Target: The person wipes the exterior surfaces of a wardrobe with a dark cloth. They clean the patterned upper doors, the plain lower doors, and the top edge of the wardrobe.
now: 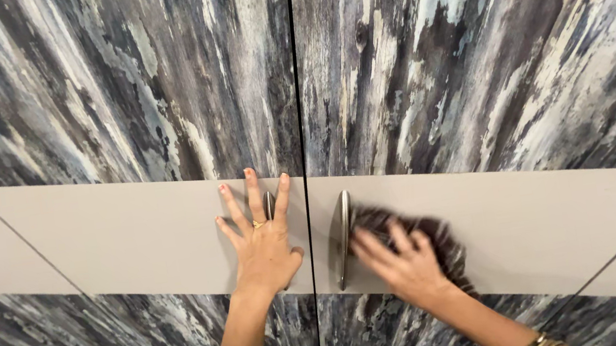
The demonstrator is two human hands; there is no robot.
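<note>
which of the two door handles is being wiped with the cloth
The right door handle: the right hand presses a dark cloth beside it, while the left hand covers the left handle.

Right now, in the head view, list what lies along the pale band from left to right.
Left door's pale band → left hand, flat on the door over the left handle → seam between the doors → right metal handle → right hand pressing a dark cloth → right door's pale band.
</note>
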